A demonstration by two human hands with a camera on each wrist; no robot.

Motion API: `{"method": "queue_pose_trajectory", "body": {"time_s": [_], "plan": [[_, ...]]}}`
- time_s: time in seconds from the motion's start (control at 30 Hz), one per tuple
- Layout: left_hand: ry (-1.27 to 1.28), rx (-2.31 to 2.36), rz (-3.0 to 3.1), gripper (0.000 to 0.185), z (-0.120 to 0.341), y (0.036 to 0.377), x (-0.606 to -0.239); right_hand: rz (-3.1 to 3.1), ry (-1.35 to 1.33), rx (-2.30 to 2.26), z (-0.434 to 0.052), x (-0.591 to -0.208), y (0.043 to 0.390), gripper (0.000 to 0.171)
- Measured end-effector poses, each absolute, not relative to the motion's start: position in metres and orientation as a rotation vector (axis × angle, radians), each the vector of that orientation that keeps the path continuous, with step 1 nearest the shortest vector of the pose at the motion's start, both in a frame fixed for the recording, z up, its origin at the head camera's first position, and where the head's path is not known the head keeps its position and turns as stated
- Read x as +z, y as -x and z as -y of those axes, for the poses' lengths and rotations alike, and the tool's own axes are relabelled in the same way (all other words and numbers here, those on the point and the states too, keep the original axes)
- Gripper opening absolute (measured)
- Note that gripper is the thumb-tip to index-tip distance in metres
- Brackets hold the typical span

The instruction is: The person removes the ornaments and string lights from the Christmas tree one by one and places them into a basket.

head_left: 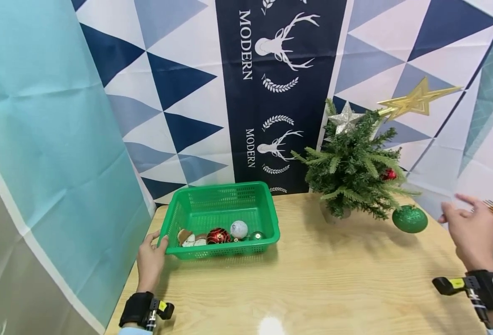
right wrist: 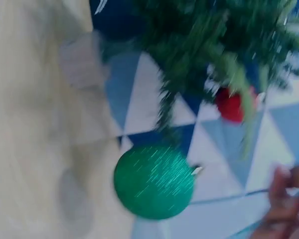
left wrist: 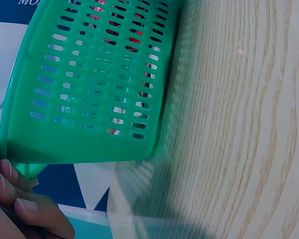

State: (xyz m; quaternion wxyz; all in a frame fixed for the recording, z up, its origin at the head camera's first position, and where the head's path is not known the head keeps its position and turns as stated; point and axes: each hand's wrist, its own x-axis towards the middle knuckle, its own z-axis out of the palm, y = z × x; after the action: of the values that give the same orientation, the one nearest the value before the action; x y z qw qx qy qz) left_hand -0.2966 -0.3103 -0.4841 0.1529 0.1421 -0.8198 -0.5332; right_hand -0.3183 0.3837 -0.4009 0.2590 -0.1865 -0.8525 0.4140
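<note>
My left hand grips the left front corner of a green plastic basket, and its curled fingers show at the rim in the left wrist view. Inside the basket lie a red bauble, a white bauble, a green bauble and brown-and-white ornaments. At the far right my right hand hovers with loosely bent fingers, holding nothing. Nearest to it, a green glitter bauble hangs low on the small Christmas tree. That bauble and the hand are apart.
The tree carries a gold star at its tilted top, a silver star and a red bauble. Its base stands on the wooden table. Patterned cloth hangs close behind the table.
</note>
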Motion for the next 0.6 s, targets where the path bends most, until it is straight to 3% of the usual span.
{"method": "queue_pose_trajectory", "body": {"time_s": [0.13,0.23,0.6], "plan": [[-0.415,-1.534,2.349,0.051,0.311,0.295,-0.487,2.555,0.271,1.184,-0.402,-0.423,0.333,0.074],[-0.393,-1.520,2.345,0.053,0.309,0.297,-0.487,2.593,0.195,1.172,-0.404,-0.432,0.342,0.073],[-0.401,-1.499,2.365,0.053,0.309,0.296,-0.486,2.421,0.231,1.160,-0.402,-0.433,0.354,0.026]]}}
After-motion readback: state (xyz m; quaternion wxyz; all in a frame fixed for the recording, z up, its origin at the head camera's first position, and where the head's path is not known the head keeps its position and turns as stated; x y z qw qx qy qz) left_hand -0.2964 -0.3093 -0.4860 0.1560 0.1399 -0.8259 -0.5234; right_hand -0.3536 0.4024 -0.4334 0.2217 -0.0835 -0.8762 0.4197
